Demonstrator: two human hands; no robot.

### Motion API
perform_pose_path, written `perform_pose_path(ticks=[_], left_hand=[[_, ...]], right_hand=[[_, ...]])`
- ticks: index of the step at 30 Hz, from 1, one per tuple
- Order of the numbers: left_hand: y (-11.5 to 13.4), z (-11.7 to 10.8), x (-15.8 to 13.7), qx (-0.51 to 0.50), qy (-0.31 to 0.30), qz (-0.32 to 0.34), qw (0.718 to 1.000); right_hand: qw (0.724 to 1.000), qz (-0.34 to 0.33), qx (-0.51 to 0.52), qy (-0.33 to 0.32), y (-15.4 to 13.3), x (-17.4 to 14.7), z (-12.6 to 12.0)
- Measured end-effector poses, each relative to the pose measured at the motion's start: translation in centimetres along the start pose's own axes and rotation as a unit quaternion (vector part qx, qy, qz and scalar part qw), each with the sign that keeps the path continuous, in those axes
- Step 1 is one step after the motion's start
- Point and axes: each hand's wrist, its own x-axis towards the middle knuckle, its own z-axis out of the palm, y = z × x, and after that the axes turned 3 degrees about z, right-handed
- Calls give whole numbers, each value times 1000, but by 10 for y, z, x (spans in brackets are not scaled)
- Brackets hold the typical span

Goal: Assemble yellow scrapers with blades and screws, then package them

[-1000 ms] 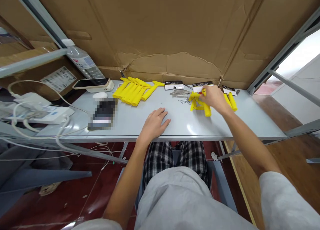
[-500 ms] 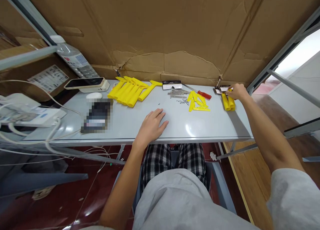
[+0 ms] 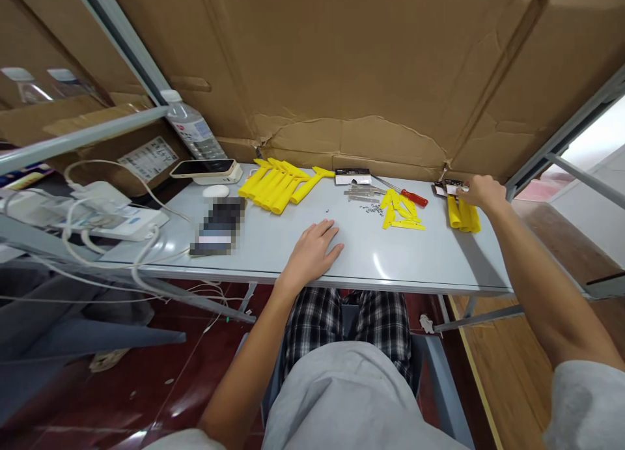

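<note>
Yellow handles (image 3: 463, 217) are aligned back-to-front at right on the desk (image 3: 359, 258), tubes pointed nearward. Apart, the left hand (image 3: 315, 251) is laid flat; the right hand (image 3: 484, 193) is placed at their far ends, grip indiscernible.

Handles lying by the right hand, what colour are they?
The handles are yellow; the head view shows them best.

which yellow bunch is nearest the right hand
The rightmost bunch: the right hand is at its far end; the thin pieces and other handles lie farther left.
</note>
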Motion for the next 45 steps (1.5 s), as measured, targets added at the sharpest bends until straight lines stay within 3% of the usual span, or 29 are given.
perform_pose_path(ticks=[6, 11, 16, 20, 23, 25, 27, 30, 36, 45], left_hand=[[-4, -36, 30, 15, -87, 13, 996], [-39, -67, 102, 58, -34, -39, 997], [-91, -71, 149, 122, 23, -127, 984], [-135, -86, 141, 144, 37, -180, 972], [-162, -106, 124, 170, 70, -250, 951], [-171, -115, 115, 172, 50, -312, 933], [-169, -116, 111, 164, 18, -330, 929], [-156, -105, 111, 150, -35, -295, 943], [-149, -88, 111, 128, -53, -333, 933], [-155, -98, 112, 160, -88, -354, 917]], right_hand=[[995, -80, 27, 55, -61, -15, 6], [981, -151, 85, 84, -118, -23, 27], [980, -159, 97, 74, -126, -24, 46], [976, -161, 125, 74, -113, -22, 50], [975, -155, 140, 83, -108, -20, 48], [976, -150, 138, 74, -108, -19, 47], [978, -146, 132, 65, -110, -20, 47], [980, -144, 123, 63, -111, -23, 48], [978, -152, 130, 62, -111, -28, 47], [971, -180, 149, 56, -111, -34, 48]])
